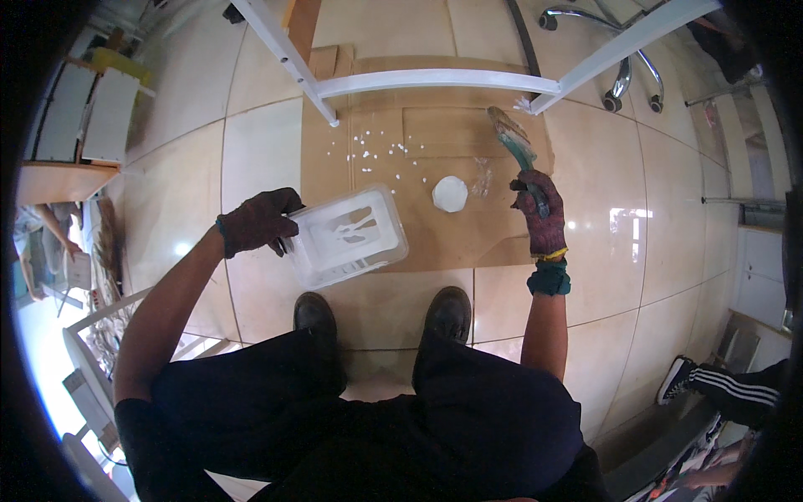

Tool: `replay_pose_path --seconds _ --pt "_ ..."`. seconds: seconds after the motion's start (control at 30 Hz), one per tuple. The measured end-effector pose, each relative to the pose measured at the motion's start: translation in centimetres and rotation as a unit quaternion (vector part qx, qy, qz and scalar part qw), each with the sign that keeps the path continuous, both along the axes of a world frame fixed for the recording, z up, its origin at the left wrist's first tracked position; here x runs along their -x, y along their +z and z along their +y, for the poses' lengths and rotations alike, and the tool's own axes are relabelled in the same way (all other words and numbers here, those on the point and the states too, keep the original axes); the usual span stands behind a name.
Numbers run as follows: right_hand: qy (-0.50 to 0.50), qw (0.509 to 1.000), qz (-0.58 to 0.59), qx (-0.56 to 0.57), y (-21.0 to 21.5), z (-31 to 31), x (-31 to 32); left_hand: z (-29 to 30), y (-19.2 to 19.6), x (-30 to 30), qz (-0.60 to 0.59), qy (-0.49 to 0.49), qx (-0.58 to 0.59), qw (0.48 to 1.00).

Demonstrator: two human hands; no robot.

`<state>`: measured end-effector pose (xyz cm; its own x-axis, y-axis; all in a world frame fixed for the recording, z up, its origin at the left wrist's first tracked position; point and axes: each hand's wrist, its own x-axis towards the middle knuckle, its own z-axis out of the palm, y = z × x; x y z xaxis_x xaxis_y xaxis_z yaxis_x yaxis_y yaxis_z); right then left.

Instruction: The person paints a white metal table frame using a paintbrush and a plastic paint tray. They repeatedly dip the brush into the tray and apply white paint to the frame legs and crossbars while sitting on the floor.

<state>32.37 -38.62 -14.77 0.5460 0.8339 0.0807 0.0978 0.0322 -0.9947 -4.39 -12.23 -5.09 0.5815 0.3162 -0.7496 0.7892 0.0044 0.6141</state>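
Observation:
In a dark knitted glove, my left hand (pixel 261 221) grips the left rim of a clear plastic tub (pixel 389 238). The tub is tilted, and white liquid streaks its bottom and wall. My right hand (pixel 539 213), gloved alike, is closed round the green handle of a paintbrush (pixel 514 140). The brush's wide bristles point up and away, below the white crossbar and apart from it. Between my hands, a round white patch or disc (pixel 450 194) lies on the flattened cardboard (pixel 493 238); I cannot tell which. White drips (pixel 368 154) dot the cardboard left of it.
A white frame (pixel 435 79) with a crossbar and two slanting legs stands over the cardboard's far side. A wheeled chair base (pixel 619 79) is at the far right. Another person's shoe (pixel 676 379) shows at lower right, another person's arm (pixel 54 226) at far left. Tiles surround the cardboard.

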Motion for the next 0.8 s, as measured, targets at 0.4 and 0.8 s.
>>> replay_pose_path --seconds 0.4,0.8 --pt "-0.113 0.953 -0.28 0.008 -1.4 3.6 -1.4 0.5 -1.3 0.5 0.006 0.025 0.029 0.999" --pt "-0.109 0.933 -0.339 0.045 -3.5 6.0 -4.1 1.0 -2.1 0.2 0.022 0.012 0.038 0.999"
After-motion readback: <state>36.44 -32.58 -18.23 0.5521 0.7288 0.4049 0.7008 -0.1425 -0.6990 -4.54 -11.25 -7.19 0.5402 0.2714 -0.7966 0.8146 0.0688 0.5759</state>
